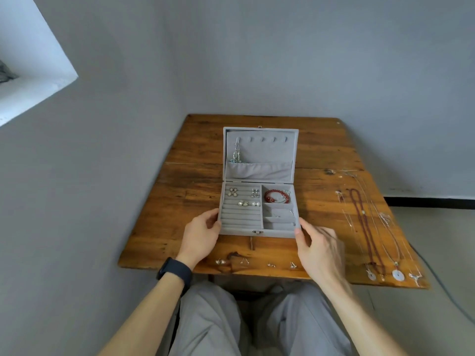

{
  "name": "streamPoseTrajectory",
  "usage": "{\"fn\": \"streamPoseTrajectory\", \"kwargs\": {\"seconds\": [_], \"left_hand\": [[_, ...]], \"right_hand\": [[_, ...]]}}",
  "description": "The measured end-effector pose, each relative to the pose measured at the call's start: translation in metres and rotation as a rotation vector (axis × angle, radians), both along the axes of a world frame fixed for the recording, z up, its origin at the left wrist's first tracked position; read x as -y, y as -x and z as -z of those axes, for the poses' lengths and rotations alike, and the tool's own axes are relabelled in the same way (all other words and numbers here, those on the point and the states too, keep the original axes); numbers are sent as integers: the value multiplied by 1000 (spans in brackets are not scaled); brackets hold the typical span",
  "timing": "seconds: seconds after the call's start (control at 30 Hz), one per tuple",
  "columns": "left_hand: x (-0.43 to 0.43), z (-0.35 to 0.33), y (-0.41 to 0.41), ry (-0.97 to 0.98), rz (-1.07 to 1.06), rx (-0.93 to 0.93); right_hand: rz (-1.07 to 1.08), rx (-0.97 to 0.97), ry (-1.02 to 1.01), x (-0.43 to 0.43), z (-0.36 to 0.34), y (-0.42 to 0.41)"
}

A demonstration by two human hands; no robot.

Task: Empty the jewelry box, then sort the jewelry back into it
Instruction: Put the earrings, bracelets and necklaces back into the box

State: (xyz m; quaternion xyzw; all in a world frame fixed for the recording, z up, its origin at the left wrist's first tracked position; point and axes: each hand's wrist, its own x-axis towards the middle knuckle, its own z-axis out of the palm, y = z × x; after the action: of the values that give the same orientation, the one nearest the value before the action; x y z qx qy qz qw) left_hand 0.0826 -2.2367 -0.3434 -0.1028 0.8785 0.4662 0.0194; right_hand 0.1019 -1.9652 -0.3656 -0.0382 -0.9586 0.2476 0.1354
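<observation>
I find the jewelry box (236,231) open at the centre of the worktop (195,155), lid at 12 o'clock. Left hand (203,235): grip clamped on its 9 o'clock wall. Right hand (317,244), at the 3 o'clock corner, is blurred, so I cannot tell its grip. I judge the box light and rigid, contents loose. Take both side walls and keep it level.

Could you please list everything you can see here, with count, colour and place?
wooden table: one, brown, by the grey wall.
jewelry box: one, grey, open, table centre.
bead bracelet: one, red, box's rear right compartment.
earrings in box: several, silver and pearl, on the ring rolls.
dangling piece: one, silver, leftmost lid hook.
necklaces: several, silver and dark red, table's right side.
loose earrings: four sets, silver, table's near edge.
smartwatch: one, black, left wrist.
left grip: one hand, holds the box's left wall.
right grip: one hand, thumb touches the box's right front corner.
</observation>
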Motion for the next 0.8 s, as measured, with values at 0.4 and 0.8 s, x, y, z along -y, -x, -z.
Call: {"fn": "streamPoseTrajectory", "kwargs": {"seconds": [0.4,0.8], "left_hand": [[-21,-2,-32,6,-164,-76],[9,19,-89,165,-7,-214]], "right_hand": [[37,-45,-5,4,1,-10],[-322,-158,-37,80,11,-64]]}}
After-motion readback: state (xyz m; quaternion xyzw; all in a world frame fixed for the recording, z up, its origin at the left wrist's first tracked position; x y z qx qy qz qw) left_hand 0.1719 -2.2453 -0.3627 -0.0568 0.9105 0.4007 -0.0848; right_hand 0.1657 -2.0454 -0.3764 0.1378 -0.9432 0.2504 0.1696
